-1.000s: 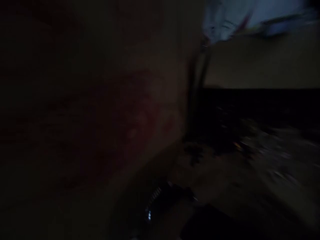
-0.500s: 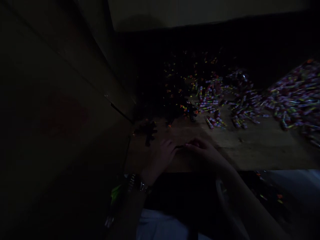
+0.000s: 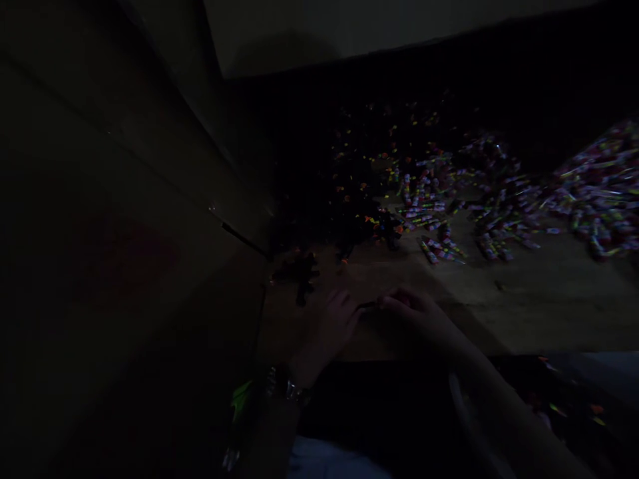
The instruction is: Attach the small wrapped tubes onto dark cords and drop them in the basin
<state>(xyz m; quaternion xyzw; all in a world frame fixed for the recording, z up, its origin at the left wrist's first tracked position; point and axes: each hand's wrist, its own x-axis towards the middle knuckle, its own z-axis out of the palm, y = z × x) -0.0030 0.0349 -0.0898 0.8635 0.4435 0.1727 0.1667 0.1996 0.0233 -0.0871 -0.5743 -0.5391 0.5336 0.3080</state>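
In dim light, my left hand (image 3: 335, 320) and my right hand (image 3: 412, 307) meet over the wooden table (image 3: 539, 313). A thin dark stick-like piece (image 3: 368, 305) spans the short space between them. The fingers of both hands close on its two ends; its exact kind is too dark to make out. A bit of red shows by my right fingers. Left of my hands lies a small heap of dark, irregularly shaped pieces (image 3: 302, 273).
Many small tubes with colourful wraps (image 3: 434, 206) lie scattered behind my hands, with a big pile (image 3: 604, 193) at the right. Dark pieces with orange and yellow bits (image 3: 384, 226) lie nearer the left. A panel (image 3: 150, 219) rises along the table's left side.
The view has shifted a little, so the table and hands sit slightly lower and to the right. Both hands keep hold of the dark piece in nearly the same pose.
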